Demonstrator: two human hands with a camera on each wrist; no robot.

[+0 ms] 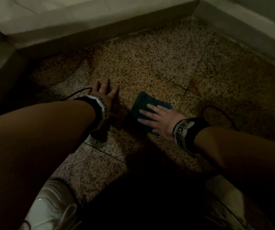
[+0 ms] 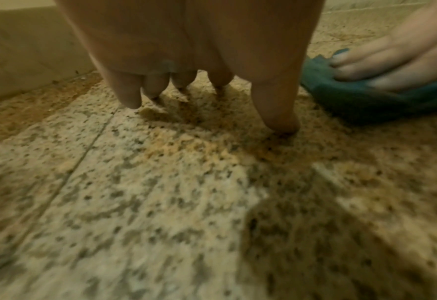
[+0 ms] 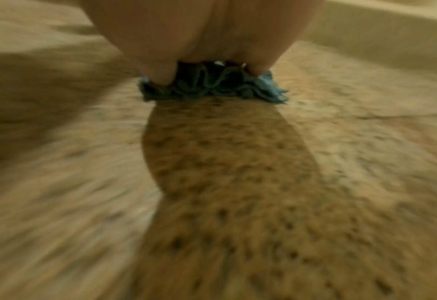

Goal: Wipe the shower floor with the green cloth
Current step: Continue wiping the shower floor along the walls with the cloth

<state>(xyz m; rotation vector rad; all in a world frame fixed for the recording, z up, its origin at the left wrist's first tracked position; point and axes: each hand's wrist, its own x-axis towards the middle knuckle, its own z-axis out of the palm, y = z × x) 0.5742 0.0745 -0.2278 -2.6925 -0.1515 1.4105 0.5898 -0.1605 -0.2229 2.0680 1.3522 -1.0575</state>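
The green cloth (image 1: 144,103) lies flat on the speckled granite shower floor (image 1: 158,63), near the middle of the head view. My right hand (image 1: 156,118) presses on it with straight, spread fingers. In the right wrist view the cloth (image 3: 212,87) bunches under that hand's fingertips (image 3: 160,75). Left of the cloth, my left hand (image 1: 105,92) rests on the bare floor with fingers spread, holding nothing. The left wrist view shows those fingertips (image 2: 281,121) touching the floor (image 2: 160,203), with the cloth (image 2: 366,97) and my right hand (image 2: 396,58) at the right.
A low pale curb (image 1: 92,34) runs along the far left side of the floor, and a wall base (image 1: 242,19) bounds the far right corner. Two white shoes (image 1: 50,205) (image 1: 224,200) stand at the near edge. Grout lines (image 1: 198,63) cross the floor.
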